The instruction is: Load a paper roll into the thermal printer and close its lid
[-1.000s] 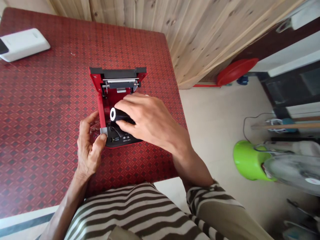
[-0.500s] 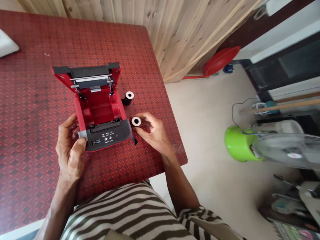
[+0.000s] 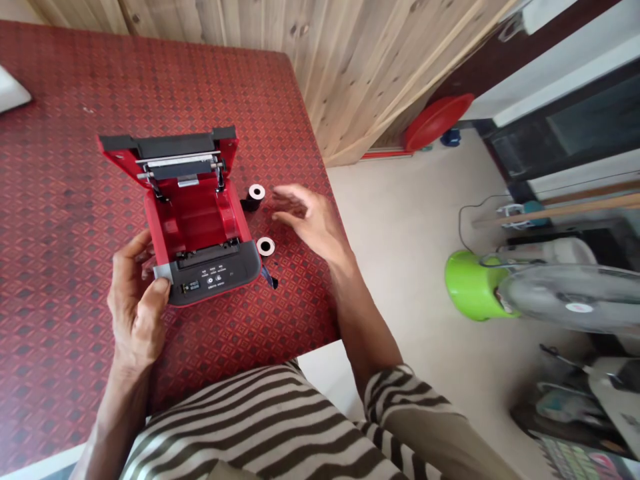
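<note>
The left hand (image 3: pixel 137 307) is clamped on the near left corner of the red printer (image 3: pixel 200 217), open on the desk (image 3: pixel 60 233). The right hand (image 3: pixel 276 204) is free, fingers apart, near the far roll (image 3: pixel 255 198) and the near roll (image 3: pixel 266 249), at the printer's right. The step seems to be steadying the printer; taking a roll would need a leftward reach and closing fingers.

We are pinching with our left hand (image 3: pixel 134 321), thumb (image 3: pixel 153 305) right of the curled fingers (image 3: pixel 123 268), left forearm (image 3: pixel 116 400) slanting in from the near left. Farther right, we are holding our right hand (image 3: pixel 317 225) unclenched, fingertips (image 3: pixel 284 193) pointing left, right forearm (image 3: pixel 370 313) slanting in from the near right.
</note>
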Demonstrator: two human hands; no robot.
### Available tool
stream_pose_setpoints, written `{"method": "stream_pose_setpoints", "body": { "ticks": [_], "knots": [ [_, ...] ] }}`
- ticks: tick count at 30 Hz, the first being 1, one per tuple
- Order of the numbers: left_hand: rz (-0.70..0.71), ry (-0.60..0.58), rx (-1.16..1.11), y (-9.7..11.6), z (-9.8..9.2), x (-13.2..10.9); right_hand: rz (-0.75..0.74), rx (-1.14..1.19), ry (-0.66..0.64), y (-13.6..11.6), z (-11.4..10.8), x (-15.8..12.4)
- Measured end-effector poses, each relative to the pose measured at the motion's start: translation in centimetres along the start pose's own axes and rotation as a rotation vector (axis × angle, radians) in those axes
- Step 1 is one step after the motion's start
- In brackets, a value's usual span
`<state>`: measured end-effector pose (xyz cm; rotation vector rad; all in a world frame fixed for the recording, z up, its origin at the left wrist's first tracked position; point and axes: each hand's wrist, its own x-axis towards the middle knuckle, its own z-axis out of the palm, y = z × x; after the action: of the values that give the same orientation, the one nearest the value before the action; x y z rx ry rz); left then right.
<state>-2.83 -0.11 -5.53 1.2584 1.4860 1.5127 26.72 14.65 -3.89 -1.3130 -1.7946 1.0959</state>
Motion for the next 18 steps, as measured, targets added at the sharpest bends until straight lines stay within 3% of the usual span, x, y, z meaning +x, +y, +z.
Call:
{"method": "stream_pose_setpoints", "body": {
  "ticks": [4, 7, 10, 14, 15, 18],
  "knots": [
    [-0.003, -0.036, 0.039, 0.6, -0.1, -0.1, -0.043, 0.015, -0.071, 1.0, 3.1, 3.7],
    [0.014, -0.055, 0.061, 0.9, -0.1, -0.1, -0.048, 0.049, -0.025, 0.3, 3.1, 3.6],
    [0.03, -0.068, 0.099, 1.1, -0.1, -0.1, -0.113, 0.145, -0.023, -2.8, 0.2, 1.3],
    [0.023, -0.056, 0.156, 1.3, 0.0, -0.3, -0.282, 0.238, -0.382, -9.4, -3.2, -1.5],
    [0.012, -0.054, 0.165, 1.4, 0.0, -0.3, -0.313, 0.183, -0.457, -10.7, -3.1, -1.7],
    [-0.025, -0.059, 0.185, 1.6, 0.1, -0.4, -0.443, -0.183, -0.418, -12.5, -0.5, -1.0]
  ]
}}
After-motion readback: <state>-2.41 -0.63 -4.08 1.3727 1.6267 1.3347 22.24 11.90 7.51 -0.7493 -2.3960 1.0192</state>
